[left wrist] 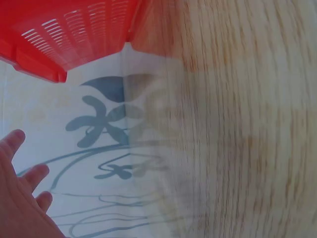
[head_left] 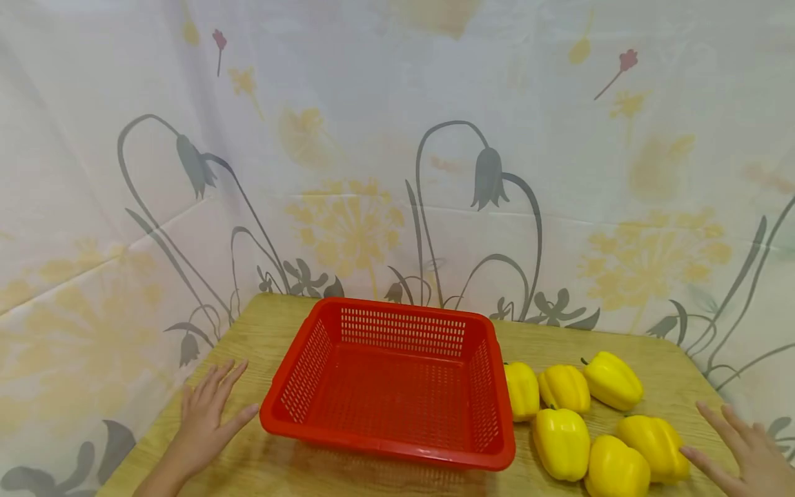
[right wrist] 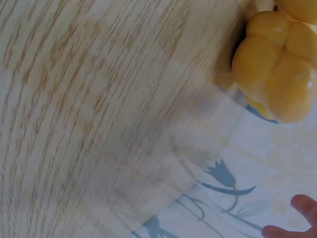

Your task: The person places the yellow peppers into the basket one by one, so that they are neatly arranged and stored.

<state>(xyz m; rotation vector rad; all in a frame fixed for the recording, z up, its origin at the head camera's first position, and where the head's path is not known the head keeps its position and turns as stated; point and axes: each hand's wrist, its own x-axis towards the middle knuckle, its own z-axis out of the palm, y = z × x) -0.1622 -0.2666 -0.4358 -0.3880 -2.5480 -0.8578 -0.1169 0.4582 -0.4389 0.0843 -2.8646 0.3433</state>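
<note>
Makeshift set: floral curtain (head_left: 397, 138) backdrop

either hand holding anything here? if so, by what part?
Nothing is held. The left hand lies open on the table beside the red basket; the right hand is open near the yellow peppers.

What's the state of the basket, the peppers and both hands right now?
red basket: upright on the table, empty.
yellow peppers: six, loose on the table right of the basket, none held.
left hand: open, fingers spread, beside the basket's left rim, holding nothing.
right hand: open, fingers spread, next to the nearest pepper, holding nothing.
</note>
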